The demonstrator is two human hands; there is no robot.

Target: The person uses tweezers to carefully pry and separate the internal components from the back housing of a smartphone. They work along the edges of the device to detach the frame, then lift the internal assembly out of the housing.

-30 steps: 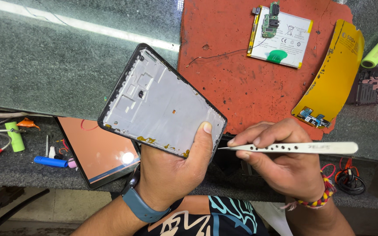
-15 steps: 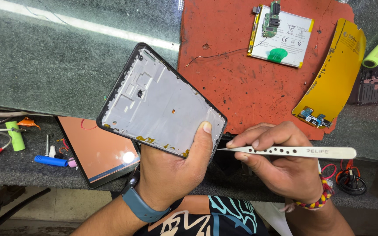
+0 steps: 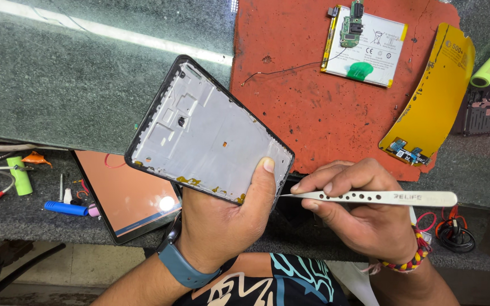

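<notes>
Grey metal phone frame point(image 3: 208, 133) with black rim sits tilted in the left hand's point(image 3: 222, 226) closed grip above the worktop point(image 3: 58, 85); the right hand point(image 3: 364, 212) pinches steel tweezers point(image 3: 370, 198), tips nudged closer to its lower corner than before.

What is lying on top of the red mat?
On the red mat lie a white battery with a small green circuit board on it, a thin wire, and part of a yellow strip. Anything beneath these is covered.
</notes>
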